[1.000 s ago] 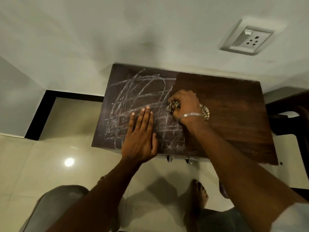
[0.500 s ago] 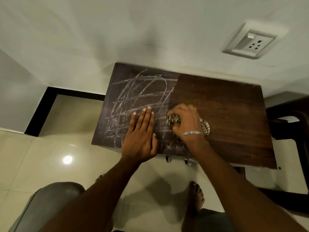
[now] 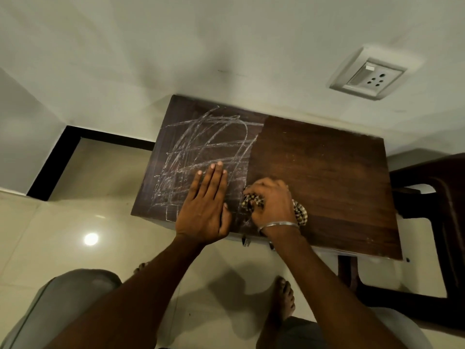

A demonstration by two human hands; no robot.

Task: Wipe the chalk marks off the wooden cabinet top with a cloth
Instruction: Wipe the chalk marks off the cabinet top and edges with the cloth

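Note:
The dark wooden cabinet top (image 3: 324, 177) stands against a pale wall. White chalk marks (image 3: 201, 144) cover its left half; the right half shows bare wood grain. My right hand (image 3: 273, 201) is closed on a bunched, brown-and-cream patterned cloth (image 3: 300, 215) and presses it onto the top near the front edge, at the border between the chalked and bare wood. The cloth shows only at my fingertips and beside my wrist. My left hand (image 3: 205, 204) lies flat, palm down, on the chalked part just left of the right hand.
A white wall socket (image 3: 368, 75) sits above the cabinet's right end. A dark chair (image 3: 432, 222) stands close to the cabinet's right side. Glossy pale floor tiles (image 3: 63, 235) lie to the left and below, where my bare feet (image 3: 283, 299) stand.
My right hand has drawn the cloth toward the front edge of the top, leaving less chalk along that strip. My left hand has stayed flat in place.

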